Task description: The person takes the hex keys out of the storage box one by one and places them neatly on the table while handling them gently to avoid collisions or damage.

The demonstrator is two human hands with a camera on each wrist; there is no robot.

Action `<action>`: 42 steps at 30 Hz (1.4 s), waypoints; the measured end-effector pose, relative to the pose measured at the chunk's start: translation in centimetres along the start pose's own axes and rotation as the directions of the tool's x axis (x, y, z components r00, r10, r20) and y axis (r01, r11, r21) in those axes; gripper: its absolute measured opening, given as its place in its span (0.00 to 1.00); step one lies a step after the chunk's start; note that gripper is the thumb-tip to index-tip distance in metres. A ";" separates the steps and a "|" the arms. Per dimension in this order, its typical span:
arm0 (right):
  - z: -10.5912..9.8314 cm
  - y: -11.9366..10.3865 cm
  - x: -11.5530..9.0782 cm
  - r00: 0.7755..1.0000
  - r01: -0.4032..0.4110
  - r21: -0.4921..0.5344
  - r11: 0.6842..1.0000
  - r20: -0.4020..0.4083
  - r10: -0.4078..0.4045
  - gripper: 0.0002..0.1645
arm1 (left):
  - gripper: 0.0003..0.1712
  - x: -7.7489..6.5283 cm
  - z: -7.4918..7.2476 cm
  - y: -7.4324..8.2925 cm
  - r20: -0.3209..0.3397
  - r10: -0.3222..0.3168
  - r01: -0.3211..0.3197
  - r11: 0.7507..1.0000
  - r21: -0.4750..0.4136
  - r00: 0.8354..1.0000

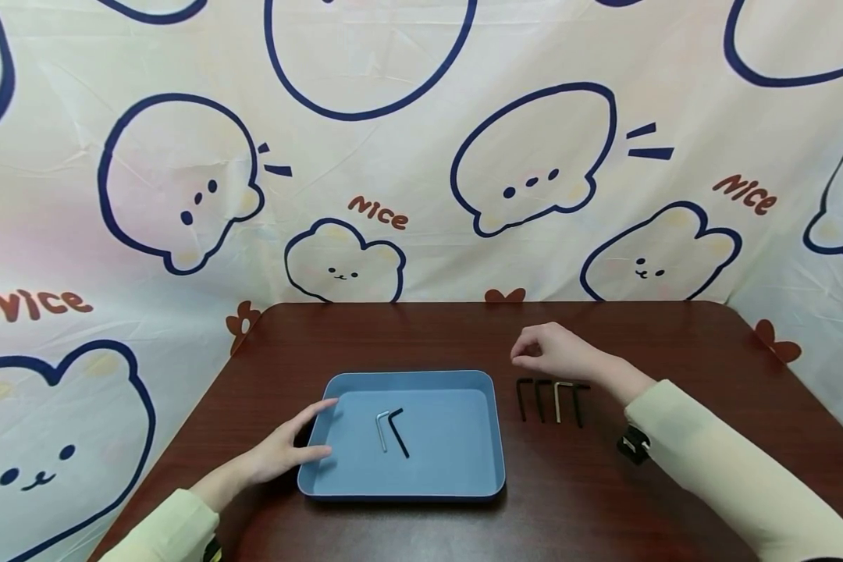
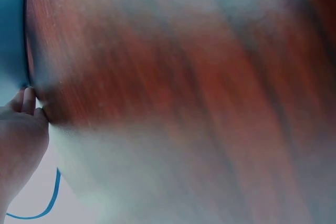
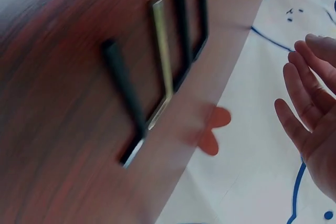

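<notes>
A blue tray (image 1: 449,441) holds a silver hex key (image 1: 382,434) and a longer black hex key (image 1: 400,437), lying side by side. My left hand (image 1: 277,453) rests at the tray's left rim, its thumb and forefinger spread and reaching over the edge. Right of the tray lie several hex keys in a row: a brass-coloured hex key (image 1: 558,403) among black ones, such as the leftmost black hex key (image 1: 521,402). My right hand (image 1: 558,351) hovers just beyond this row, fingers loosely bent. In the right wrist view, nothing shows between those fingers (image 3: 310,87).
A dark brown wooden table (image 1: 590,499) carries everything. Behind it and along its sides hangs a pale cloth (image 1: 421,164) printed with cartoon bears. The left wrist view is mostly blurred tabletop, with the tray's side at its left edge.
</notes>
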State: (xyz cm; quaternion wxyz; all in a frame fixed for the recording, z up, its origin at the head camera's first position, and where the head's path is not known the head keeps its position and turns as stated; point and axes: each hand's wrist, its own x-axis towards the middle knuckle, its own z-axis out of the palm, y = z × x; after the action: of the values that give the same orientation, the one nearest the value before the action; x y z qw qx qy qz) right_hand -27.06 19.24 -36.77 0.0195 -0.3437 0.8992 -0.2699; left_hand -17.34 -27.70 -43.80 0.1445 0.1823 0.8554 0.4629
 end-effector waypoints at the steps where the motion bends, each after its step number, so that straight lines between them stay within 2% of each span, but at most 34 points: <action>1: 0.1 -0.3 0.2 1.000 0.003 0.001 1.000 0.005 -0.003 0.04 | 0.42 0.0 0.0 0.0 0.000 0.000 0.000 1.000 -0.001 1.000; 15: 1.8 -4.1 3.9 0.995 0.042 0.032 0.999 0.085 -0.045 0.16 | 0.42 0.2 -0.1 0.1 0.001 0.005 -0.005 1.000 -0.001 1.000; 23: 2.9 -6.4 5.4 0.986 0.085 -0.021 0.996 0.145 -0.081 0.19 | 0.41 0.0 -0.2 0.2 0.010 0.031 -0.031 0.999 0.009 0.999; 31: 4.1 -7.4 6.3 0.977 0.127 -0.043 0.991 0.179 -0.118 0.20 | 0.42 0.1 0.0 -0.1 0.005 0.009 -0.008 1.000 -0.006 1.000; 42: 5.7 -8.6 7.3 0.964 0.161 -0.049 0.986 0.223 -0.147 0.21 | 0.42 0.0 0.0 -0.2 0.004 0.009 -0.009 1.000 0.001 1.000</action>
State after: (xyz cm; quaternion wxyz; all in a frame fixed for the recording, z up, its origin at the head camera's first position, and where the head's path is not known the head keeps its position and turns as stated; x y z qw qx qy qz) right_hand -26.12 6.60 -36.26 0.0857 -0.4406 0.8706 -0.2013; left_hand -17.41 -27.81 -44.01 0.1441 0.1870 0.8545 0.4628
